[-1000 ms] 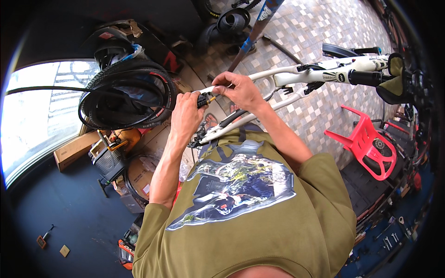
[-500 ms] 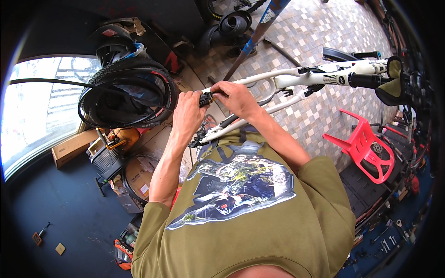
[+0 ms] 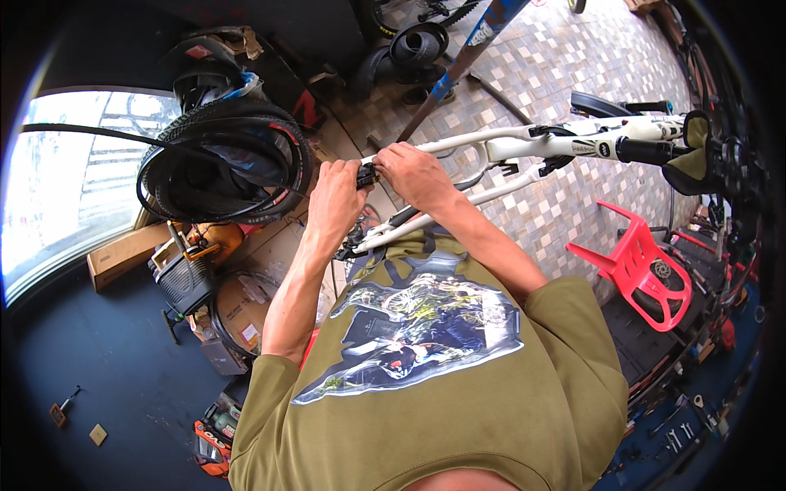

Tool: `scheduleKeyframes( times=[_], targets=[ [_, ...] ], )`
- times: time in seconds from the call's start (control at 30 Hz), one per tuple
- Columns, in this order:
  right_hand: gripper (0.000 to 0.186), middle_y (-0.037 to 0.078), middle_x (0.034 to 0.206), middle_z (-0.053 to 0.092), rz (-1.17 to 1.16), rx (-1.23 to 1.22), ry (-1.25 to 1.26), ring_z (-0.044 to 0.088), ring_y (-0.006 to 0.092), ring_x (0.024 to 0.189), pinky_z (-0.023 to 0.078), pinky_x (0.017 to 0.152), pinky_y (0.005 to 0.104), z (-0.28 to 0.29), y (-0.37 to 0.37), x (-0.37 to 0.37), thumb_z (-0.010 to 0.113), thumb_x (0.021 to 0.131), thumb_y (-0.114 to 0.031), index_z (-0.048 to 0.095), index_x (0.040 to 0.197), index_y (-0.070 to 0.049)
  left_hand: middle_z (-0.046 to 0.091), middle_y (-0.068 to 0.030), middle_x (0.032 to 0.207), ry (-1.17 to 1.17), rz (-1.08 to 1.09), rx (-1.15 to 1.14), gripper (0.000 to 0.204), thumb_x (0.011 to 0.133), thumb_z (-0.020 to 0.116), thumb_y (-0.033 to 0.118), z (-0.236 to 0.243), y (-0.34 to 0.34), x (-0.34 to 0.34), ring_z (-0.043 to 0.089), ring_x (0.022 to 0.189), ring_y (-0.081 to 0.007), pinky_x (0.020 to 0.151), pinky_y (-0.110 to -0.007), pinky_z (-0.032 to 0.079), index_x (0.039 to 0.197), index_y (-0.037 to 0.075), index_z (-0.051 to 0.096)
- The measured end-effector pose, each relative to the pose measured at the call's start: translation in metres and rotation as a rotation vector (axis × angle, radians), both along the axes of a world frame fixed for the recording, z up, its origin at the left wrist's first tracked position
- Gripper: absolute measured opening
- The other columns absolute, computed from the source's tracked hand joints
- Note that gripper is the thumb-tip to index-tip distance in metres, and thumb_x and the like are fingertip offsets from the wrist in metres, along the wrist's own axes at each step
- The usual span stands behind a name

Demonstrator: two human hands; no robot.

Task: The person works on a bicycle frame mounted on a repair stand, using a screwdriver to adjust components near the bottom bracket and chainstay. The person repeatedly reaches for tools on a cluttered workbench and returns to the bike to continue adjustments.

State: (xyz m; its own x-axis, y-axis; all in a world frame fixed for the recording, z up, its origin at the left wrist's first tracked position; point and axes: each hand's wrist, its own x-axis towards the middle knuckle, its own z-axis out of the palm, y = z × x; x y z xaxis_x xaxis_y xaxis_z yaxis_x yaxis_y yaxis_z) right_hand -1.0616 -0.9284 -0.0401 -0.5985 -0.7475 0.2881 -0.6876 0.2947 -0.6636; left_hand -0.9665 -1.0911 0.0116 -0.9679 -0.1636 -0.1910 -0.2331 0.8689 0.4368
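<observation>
Both hands meet at the rear end of a white bicycle frame (image 3: 524,147). My left hand (image 3: 334,200) is closed around a small black bicycle part (image 3: 366,175), with its knuckles up and its fingertips curled out of sight. From the other side, my right hand (image 3: 416,177) pinches the same part between thumb and fingers. Much of the part is covered, so its exact kind cannot be made out. The frame's white tubes run from beside my hands to the right, ending near a black and olive pad (image 3: 692,155).
A blue stand post (image 3: 467,61) rises beyond the frame. Left of my hands lie stacked tyres (image 3: 184,184), crossed by a long black cable (image 3: 82,128). A red plastic chair (image 3: 639,266) holding a brake disc stands at right. Cardboard boxes (image 3: 123,258) and tools lie around.
My right fingers have moved slightly left and closer onto the black part, covering more of its brassy side. My left hand keeps its hold. The view has shifted a little.
</observation>
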Motion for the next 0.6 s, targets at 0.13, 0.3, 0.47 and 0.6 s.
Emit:
scheduleKeyframes(
  times=[0.13, 0.3, 0.47, 0.6],
  targets=[
    [0.011, 0.013, 0.089, 0.064, 0.013, 0.010, -0.038, 0.065, 0.0334, 0.093, 0.054, 0.081, 0.0435, 0.001, 0.000, -0.001, 0.068, 0.087, -0.007, 0.060, 0.095, -0.005, 0.066, -0.0182, 0.111, 0.010, 0.008, 0.009, 0.042, 0.083, 0.077, 0.013, -0.001, -0.001, 0.001, 0.058, 0.113, -0.0375, 0.091, -0.047, 0.053, 0.120, -0.001, 0.066],
    [0.013, 0.014, 0.089, 0.064, -0.035, 0.028, -0.031, 0.064, 0.0343, 0.094, 0.053, 0.082, 0.0443, 0.010, -0.003, 0.004, 0.069, 0.086, -0.007, 0.059, 0.094, -0.004, 0.066, -0.0183, 0.112, 0.002, 0.003, 0.012, 0.042, 0.083, 0.076, 0.012, 0.001, 0.000, 0.000, 0.058, 0.113, -0.0376, 0.090, -0.048, 0.054, 0.121, -0.002, 0.066],
    [0.017, 0.016, 0.090, 0.067, -0.062, -0.029, -0.204, 0.067, 0.0340, 0.091, 0.054, 0.079, 0.0439, 0.008, -0.003, 0.003, 0.072, 0.084, -0.006, 0.059, 0.093, -0.001, 0.066, -0.0185, 0.112, 0.003, 0.005, 0.018, 0.042, 0.082, 0.076, 0.013, 0.001, 0.000, 0.000, 0.058, 0.113, -0.0375, 0.091, -0.047, 0.053, 0.121, -0.002, 0.065],
    [0.018, 0.018, 0.090, 0.070, -0.070, -0.069, -0.528, 0.070, 0.0338, 0.083, 0.055, 0.074, 0.0417, 0.004, 0.000, -0.005, 0.075, 0.085, -0.007, 0.062, 0.096, 0.001, 0.066, -0.0185, 0.112, -0.007, 0.001, 0.019, 0.044, 0.082, 0.078, 0.014, 0.000, -0.002, -0.001, 0.058, 0.113, -0.0373, 0.092, -0.047, 0.053, 0.120, -0.003, 0.065]
  ],
)
